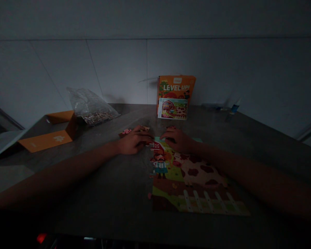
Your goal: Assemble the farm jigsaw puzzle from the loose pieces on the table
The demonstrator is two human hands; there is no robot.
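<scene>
A partly joined farm jigsaw puzzle (202, 173) lies flat on the dark table, with a cow, a farmer and a white fence. My left hand (132, 141) is at its upper left edge, fingers bent around a small reddish puzzle piece (147, 144) that is mostly hidden. Over the puzzle's top edge rests my right hand (178, 139), its fingers curved and a little apart; no piece shows in it. Loose puzzle pieces (126, 131) lie just beyond my left hand. Another loose piece (171, 127) sits behind my right fingers. The light is dim.
An orange puzzle box (177, 86) stands at the back, a farm picture card (172, 109) leaning on it. To the left are an open orange box part (48, 140) and a clear plastic bag (90, 107) of pieces. A small blue-labelled bottle (234, 109) is back right.
</scene>
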